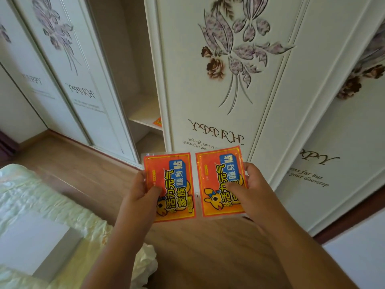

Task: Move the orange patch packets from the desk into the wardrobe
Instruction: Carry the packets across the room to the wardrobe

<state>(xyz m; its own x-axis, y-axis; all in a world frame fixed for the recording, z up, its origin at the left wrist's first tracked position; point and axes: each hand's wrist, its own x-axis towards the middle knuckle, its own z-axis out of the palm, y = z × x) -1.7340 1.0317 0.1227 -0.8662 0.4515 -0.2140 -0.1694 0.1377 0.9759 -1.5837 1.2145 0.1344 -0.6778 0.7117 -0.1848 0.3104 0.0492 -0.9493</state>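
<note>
I hold two orange patch packets side by side in front of the wardrobe. My left hand grips the left packet by its left edge, thumb on its face. My right hand grips the right packet by its right edge. Both packets show a cartoon animal and blue label. The white wardrobe stands just beyond, its sliding door pushed aside to leave a gap. Inside the gap, a white shelf carries another orange packet, mostly hidden by the door edge.
A bed with a pale green cover and a white box on it sits at the lower left. Wooden floor lies below my arms. Closed floral wardrobe doors stand on the left and right of the gap.
</note>
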